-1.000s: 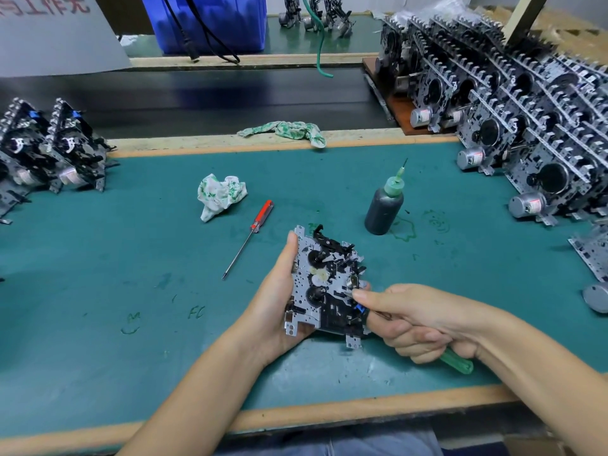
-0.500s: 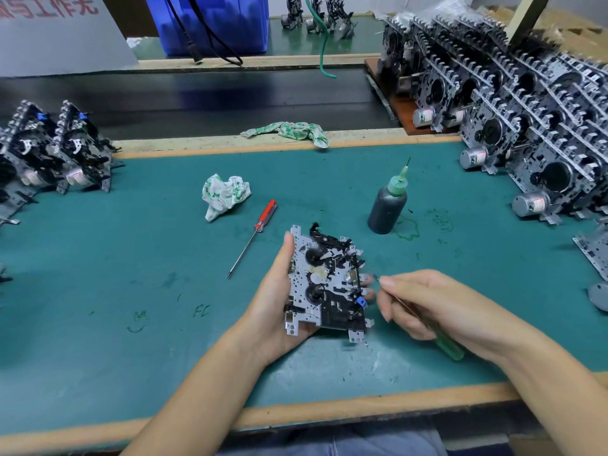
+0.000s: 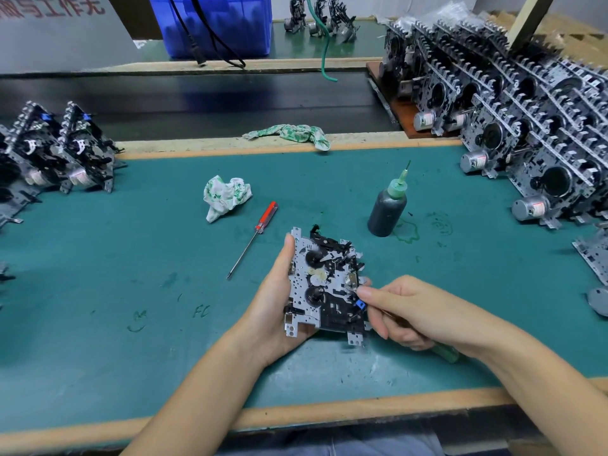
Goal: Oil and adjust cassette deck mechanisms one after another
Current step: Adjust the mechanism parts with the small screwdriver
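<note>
A silver and black cassette deck mechanism [image 3: 324,284] rests in my left hand [image 3: 279,301], held face up just above the green mat, thumb along its left edge. My right hand [image 3: 414,314] grips a green-handled screwdriver [image 3: 445,352], its tip hidden at the mechanism's right edge beside a small blue part. A dark oil bottle [image 3: 386,209] with a green needle nozzle stands upright behind the mechanism. A red-handled screwdriver [image 3: 253,238] lies on the mat to the left.
Several mechanisms [image 3: 526,126] stand in rows at the right, and more mechanisms [image 3: 59,149] sit at the left edge. A crumpled cloth [image 3: 225,195] lies on the green mat [image 3: 115,258]; another rag [image 3: 289,133] lies on the far rim. A blue bin [image 3: 214,24] stands behind.
My right hand pulled back from the mechanism half a second ago, then returned to its right edge with the green screwdriver. My left hand kept the mechanism in place.
</note>
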`<state>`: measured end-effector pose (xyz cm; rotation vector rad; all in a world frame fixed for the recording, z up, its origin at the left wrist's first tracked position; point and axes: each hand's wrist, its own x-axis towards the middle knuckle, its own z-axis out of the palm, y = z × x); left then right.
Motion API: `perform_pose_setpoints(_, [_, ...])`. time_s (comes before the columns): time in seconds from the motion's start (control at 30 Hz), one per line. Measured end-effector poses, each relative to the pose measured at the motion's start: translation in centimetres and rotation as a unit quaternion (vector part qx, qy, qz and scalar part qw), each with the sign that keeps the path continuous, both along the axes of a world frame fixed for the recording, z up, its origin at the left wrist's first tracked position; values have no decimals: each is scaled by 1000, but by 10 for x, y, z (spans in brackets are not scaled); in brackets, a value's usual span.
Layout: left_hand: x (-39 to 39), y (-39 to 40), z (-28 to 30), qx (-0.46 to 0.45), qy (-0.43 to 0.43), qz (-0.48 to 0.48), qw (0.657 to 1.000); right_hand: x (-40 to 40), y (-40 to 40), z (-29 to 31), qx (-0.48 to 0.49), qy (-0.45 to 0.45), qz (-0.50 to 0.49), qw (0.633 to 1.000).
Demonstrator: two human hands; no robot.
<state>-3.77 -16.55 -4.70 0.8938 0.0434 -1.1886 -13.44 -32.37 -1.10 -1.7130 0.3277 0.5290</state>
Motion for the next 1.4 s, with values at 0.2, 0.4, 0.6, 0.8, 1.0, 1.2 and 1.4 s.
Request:
perform_pose_setpoints(0.2, [0,-3,1,27,-5,13,1000,2,-4,-1,14,29,24,999])
perform_pose_setpoints(0.4, [0,-5,0,41,-16,21,999,4,-8,-4,-4,39,47,998])
perform_pose_setpoints(0.6, [0,-6,-2,40,-17,24,999,6,-9,-3,-5,47,62,997])
perform_pose_setpoints(0.8, [0,-6,-2,39,-18,30,999,8,-11,0,-29,62,88,994])
perform_pose_setpoints(1.0, [-1,-7,0,48,-25,40,998,8,-11,-1,-44,50,100,993])
perform_pose_setpoints(1.2, [-2,-7,4,51,-32,46,997,8,-9,-2,-90,-6,99,991])
perform_pose_setpoints(1.4, [1,-1,12,23,29,22,999,2,-15,-9,28,-43,-6,999])
